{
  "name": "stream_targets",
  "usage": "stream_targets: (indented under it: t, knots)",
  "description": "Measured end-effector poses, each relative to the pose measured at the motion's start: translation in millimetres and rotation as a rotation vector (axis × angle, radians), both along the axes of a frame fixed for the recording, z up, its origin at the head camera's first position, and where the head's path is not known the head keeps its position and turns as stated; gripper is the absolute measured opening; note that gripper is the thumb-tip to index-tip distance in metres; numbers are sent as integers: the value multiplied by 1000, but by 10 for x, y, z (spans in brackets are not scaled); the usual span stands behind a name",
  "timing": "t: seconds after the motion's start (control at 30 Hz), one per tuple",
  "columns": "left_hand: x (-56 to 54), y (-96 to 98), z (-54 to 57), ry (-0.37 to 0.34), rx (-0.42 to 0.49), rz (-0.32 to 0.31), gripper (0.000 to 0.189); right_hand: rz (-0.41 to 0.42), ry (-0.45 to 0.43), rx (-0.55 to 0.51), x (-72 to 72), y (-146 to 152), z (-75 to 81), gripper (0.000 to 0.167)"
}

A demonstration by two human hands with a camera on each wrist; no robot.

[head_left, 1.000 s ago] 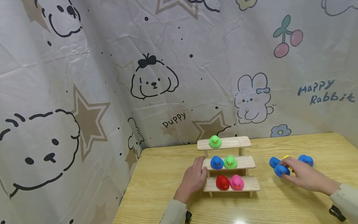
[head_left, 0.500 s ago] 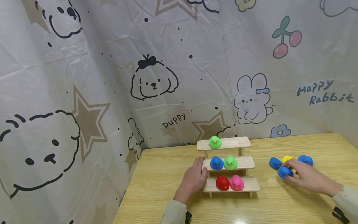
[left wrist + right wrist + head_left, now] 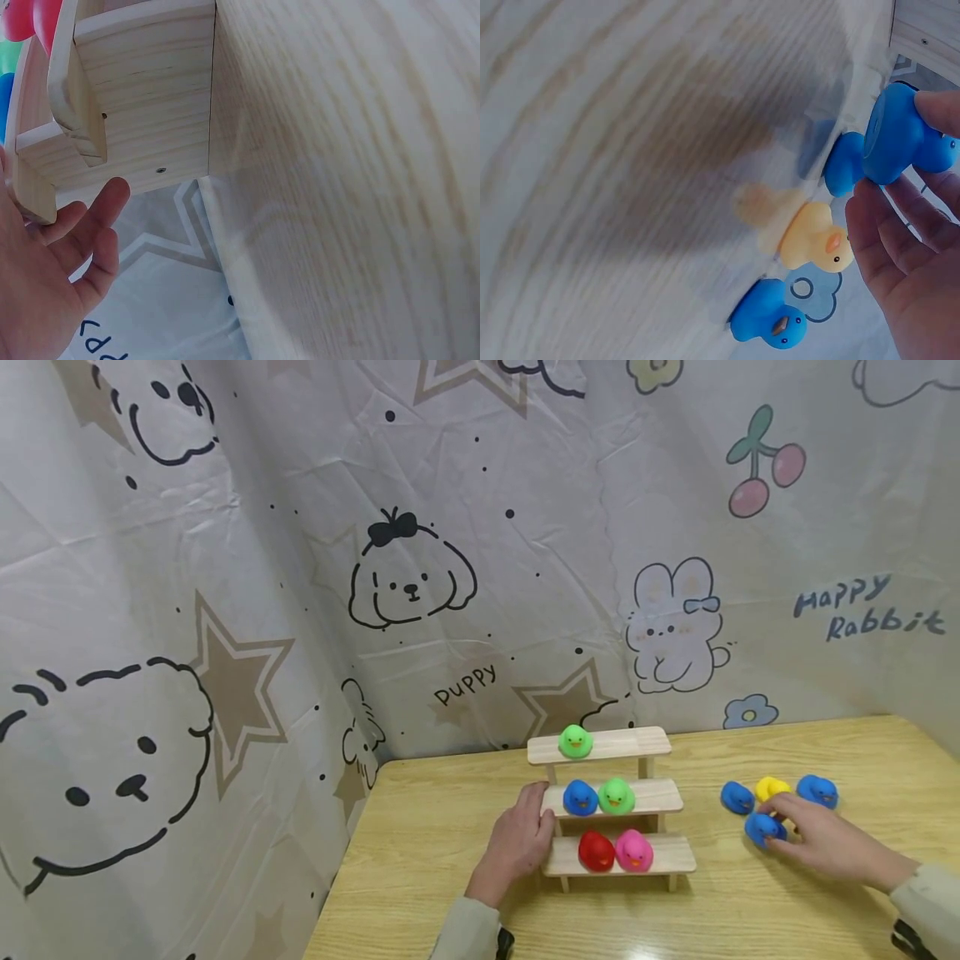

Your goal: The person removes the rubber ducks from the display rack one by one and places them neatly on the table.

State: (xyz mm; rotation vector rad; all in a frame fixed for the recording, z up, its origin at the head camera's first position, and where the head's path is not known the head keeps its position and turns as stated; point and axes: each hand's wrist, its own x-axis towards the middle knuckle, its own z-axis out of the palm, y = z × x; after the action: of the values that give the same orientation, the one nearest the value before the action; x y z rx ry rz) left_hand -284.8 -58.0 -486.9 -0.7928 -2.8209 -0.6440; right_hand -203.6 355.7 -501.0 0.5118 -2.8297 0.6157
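Note:
My left hand (image 3: 519, 835) holds the left end of the three-tier wooden stand (image 3: 654, 795) at its middle shelf; in the left wrist view some fingers (image 3: 90, 240) reach past the shelf end. My right hand (image 3: 828, 839) pinches a blue rubber duck (image 3: 761, 829) between thumb and fingers. The right wrist view shows that duck (image 3: 896, 135) tipped, its flat base visible off the table. On the stand sit a green duck (image 3: 575, 742) on top, a blue duck (image 3: 581, 797) and a green duck (image 3: 617, 797) in the middle, and a red duck (image 3: 596, 852) and a pink duck (image 3: 634, 851) below.
Behind my right hand, a blue duck (image 3: 737, 797), a yellow duck (image 3: 770, 788) and another blue duck (image 3: 817, 791) stand on the wooden table (image 3: 427, 827). A printed cloth (image 3: 450, 568) hangs along the table's back and left side.
My right hand has moved slightly right and nearer with the blue duck, away from the other ducks, uncovering the yellow one. The left hand and stand stay put.

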Motion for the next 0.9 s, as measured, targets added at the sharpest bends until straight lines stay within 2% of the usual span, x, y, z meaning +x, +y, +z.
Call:
stream_targets:
  t: [0.27,0.4,0.73,0.9]
  knots:
    - [-1,-1,-12,5,-2,-2,48,36,47,15,9,7,-75,33]
    - [-4,-5,-14,13,-5,-5,48,40,42,31,-3,19,-114,32]
    - [5,-8,-9,7,-5,-3,48,56,-65,20,-35,35,-145,35]
    - [5,-9,0,3,-6,-4,48,32,-73,43,-38,24,-137,36]
